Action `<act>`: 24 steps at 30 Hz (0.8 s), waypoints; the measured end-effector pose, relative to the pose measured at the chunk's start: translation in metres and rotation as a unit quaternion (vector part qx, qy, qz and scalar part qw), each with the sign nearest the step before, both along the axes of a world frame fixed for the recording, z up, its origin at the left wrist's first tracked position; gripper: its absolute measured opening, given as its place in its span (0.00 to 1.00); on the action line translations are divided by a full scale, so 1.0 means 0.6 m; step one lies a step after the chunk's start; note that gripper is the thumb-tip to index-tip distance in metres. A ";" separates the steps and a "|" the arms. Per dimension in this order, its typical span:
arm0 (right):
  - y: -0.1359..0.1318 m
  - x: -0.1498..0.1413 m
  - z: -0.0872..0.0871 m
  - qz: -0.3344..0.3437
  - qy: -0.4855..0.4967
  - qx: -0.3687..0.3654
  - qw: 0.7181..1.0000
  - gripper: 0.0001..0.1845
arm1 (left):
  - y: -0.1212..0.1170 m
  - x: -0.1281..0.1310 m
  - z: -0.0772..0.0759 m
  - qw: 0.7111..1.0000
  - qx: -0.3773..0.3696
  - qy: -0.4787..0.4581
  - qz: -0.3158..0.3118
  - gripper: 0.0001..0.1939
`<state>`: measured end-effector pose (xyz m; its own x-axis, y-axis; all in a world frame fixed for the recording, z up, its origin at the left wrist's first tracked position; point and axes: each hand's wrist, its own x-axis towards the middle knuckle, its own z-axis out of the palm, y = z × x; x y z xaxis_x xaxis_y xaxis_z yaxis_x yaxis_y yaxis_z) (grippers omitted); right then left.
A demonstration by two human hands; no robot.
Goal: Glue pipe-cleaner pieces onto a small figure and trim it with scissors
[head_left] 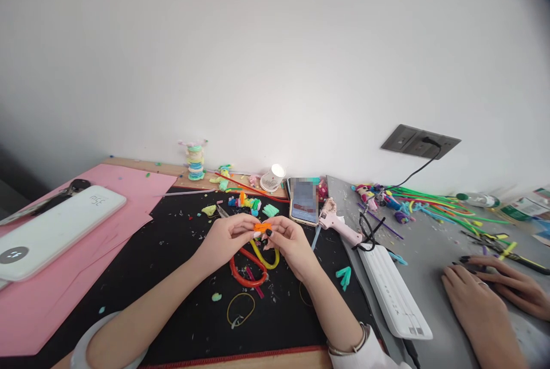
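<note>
The left hand [227, 238] and right hand [290, 243] meet over the middle of the black mat [180, 323], thumbs and fingertips pinching a small, fuzzy orange piece [262, 227] between them. It looks like folded chenille stem, short and stubby. Directly below the hands lie scissors with smooth, rounded plastic handles [248, 283], one loop red-orange, the other yellow; a metal blade tip [222, 211] shows past the left hand. A flat magenta strip [259, 290] crosses near the red loop, and closer to the mat's front a thin rubber band [230, 314] forms a loose ring.

Beyond the fingers sit soft, tufted bits: a mint clump [270, 209], a yellow scrap [209, 210] and a multicoloured cluster [249, 203]. A bent, plush teal piece [344, 278] rests right of the right forearm.

Farther out, a glossy phone [304, 200] lies near a tapered white cup [275, 176], with a pale pink glue gun [337, 224] beside it. Smooth pink sheets [107, 277] spread leftward under a rounded white power bank [64, 228]. At far right, a co-worker's hands [476, 303] rest on a grey surface [433, 277].
</note>
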<state>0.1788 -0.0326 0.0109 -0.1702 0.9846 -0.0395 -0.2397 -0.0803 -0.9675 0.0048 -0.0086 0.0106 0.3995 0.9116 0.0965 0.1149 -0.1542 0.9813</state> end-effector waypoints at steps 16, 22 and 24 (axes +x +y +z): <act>0.001 0.005 -0.009 0.012 -0.016 -0.002 1.000 0.11 | 0.003 -0.001 -0.002 1.000 -0.009 -0.001 -0.012 0.07; 0.000 0.002 -0.001 0.008 -0.018 -0.008 1.000 0.10 | 0.002 0.001 0.002 1.000 -0.026 -0.007 -0.014 0.07; 0.000 0.001 0.000 0.008 -0.018 -0.005 1.000 0.10 | 0.002 0.001 0.002 0.999 -0.031 -0.015 -0.016 0.08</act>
